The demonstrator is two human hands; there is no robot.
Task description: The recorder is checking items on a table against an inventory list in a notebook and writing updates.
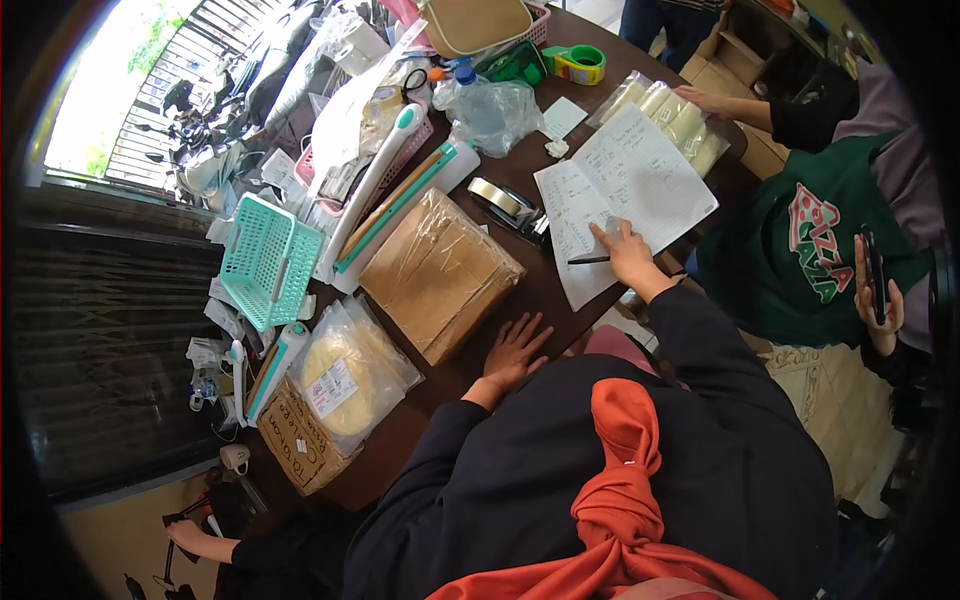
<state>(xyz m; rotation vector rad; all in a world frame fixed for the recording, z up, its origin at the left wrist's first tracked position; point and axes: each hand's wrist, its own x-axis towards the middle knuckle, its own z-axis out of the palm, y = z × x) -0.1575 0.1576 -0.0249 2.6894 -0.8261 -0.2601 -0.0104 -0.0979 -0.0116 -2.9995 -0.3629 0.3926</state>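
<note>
My right hand point(628, 251) rests on an open notebook point(645, 176) with handwriting, its index finger extended onto the left page. A black pen point(588, 260) sticks out to the left from under this hand; whether the fingers grip it I cannot tell. My left hand point(516, 352) lies flat with spread fingers on the dark tabletop point(457, 382), holding nothing. Just beyond it sits a taped cardboard box point(439, 274). A tape dispenser point(510, 206) with a roll stands between the box and the notebook.
A co-worker at right holds a phone point(872, 277) and touches wrapped pale rolls point(675, 124). Plastic-bagged flat round dough point(345, 382) lies on a smaller carton point(296, 442). Left are a mint basket point(270, 259) and an impulse sealer point(397, 206). Another person's hand point(191, 538) is lower left.
</note>
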